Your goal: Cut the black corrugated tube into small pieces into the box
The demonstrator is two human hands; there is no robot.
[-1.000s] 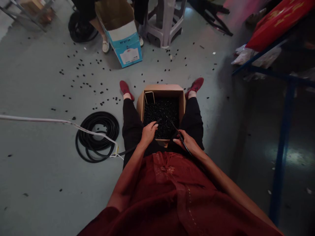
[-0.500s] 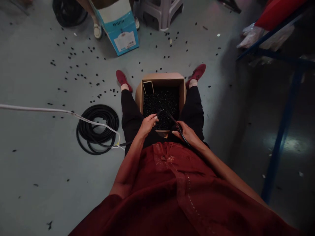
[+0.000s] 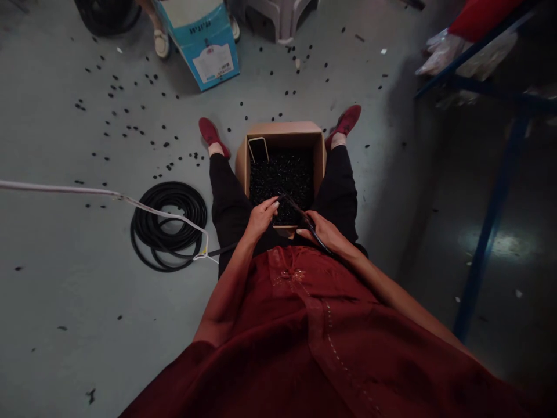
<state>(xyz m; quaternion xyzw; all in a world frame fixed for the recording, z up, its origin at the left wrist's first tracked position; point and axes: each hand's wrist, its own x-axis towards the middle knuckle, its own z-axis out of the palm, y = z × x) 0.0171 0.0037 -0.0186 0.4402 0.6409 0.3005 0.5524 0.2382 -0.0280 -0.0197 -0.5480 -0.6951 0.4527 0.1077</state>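
I sit on the grey concrete floor (image 3: 65, 290) with my legs around an open brown cardboard box (image 3: 242, 171), which is heaped with small black pieces (image 3: 281, 180). A smartphone (image 3: 259, 150) stands in its far corner. My right hand (image 3: 324, 231) is closed around a thin black tube (image 3: 305, 217) just above the box's near edge. My left hand (image 3: 261, 219) is curled and narrow at the tube's far end, but I cannot tell whether it grips it. Beside my left knee lies a coiled black hose (image 3: 167, 226), with a white cable (image 3: 87, 190) draped across it. More black pieces (image 3: 130, 128) are scattered across the floor.
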